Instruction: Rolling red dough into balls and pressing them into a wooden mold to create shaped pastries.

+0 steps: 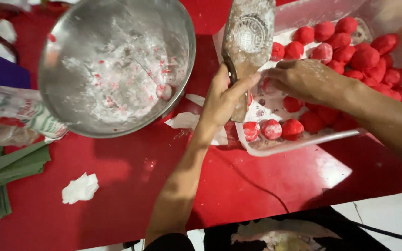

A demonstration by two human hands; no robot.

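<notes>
Head view, looking down on a glossy red table (131, 186). Left hand (224, 100) closed around the narrow handle of a flour-dusted wooden paddle-shaped mould (250, 37), thumb pressed along one side, fingers wrapped behind; carved round face of the mould rising above the fist, tilted over the near corner of a clear plastic tray (298, 142). Right hand (303, 79) just beside the handle, palm down over the tray, fingertips curled together at a floured red dough ball (268, 86) right next to the mould's neck; whether actually pinching it, cannot tell. Many more round red dough balls (364, 58) filling the tray beyond and beneath the hand. Left of the mould, a large steel bowl (117, 65) dusted with white flour. Nearer, crumpled white tissue (80, 188) and folded green leaves (10, 174).
</notes>
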